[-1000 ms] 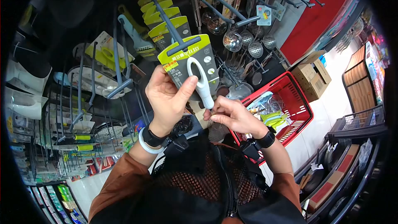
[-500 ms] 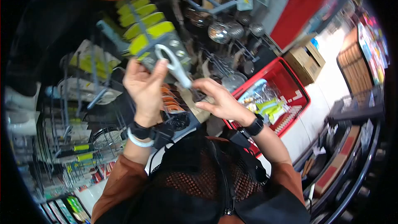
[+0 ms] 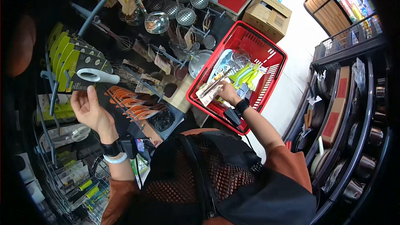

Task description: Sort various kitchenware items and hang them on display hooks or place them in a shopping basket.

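My left hand point(image 3: 92, 110) is raised, fingers apart and holding nothing, just below a white ring-ended handle point(image 3: 98, 76). That handle belongs to a carded tool hanging in front of a row of green-and-dark cards point(image 3: 71, 64). On the other side, my right hand point(image 3: 228, 93) is closed on a carded utensil point(image 3: 209, 91) with a long, thin metal part, over the near left side of a red shopping basket point(image 3: 238, 24). The utensil's exact kind does not show. Inside the basket lie lime-green handled tools point(image 3: 246, 75) and clear-wrapped packages.
Skimmers point(image 3: 186, 16) and a whisk point(image 3: 118, 41) hang on wall hooks ahead. Orange carded items point(image 3: 135, 104) hang lower, between my hands. Beyond the basket stands an open cardboard box point(image 3: 268, 18). A dark shelf rack point(image 3: 366, 112) lines the right side.
My left hand has let go of the white handle and moved down and left. My right hand has gone from beside that handle to over the basket. The view has turned.
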Action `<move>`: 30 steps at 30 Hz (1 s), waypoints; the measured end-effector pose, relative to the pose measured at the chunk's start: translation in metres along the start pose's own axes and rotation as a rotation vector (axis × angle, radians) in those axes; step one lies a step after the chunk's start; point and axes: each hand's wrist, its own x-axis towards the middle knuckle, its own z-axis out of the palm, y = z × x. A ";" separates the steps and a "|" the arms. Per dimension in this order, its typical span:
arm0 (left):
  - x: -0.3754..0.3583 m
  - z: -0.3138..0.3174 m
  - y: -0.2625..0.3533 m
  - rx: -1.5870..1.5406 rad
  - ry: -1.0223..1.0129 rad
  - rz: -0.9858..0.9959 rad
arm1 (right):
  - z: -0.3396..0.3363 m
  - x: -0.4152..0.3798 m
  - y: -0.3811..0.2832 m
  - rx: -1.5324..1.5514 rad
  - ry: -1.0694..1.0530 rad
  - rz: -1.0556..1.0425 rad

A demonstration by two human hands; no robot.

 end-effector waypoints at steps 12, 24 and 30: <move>-0.062 -0.014 0.023 0.343 -0.028 0.067 | 0.016 0.059 0.027 -0.271 -0.077 -0.167; -0.104 0.008 0.034 0.420 -0.147 -0.009 | -0.064 0.072 0.006 -0.452 -0.087 -0.422; -0.128 0.018 0.036 0.441 -0.165 -0.070 | -0.107 0.063 -0.007 -0.358 0.138 -0.442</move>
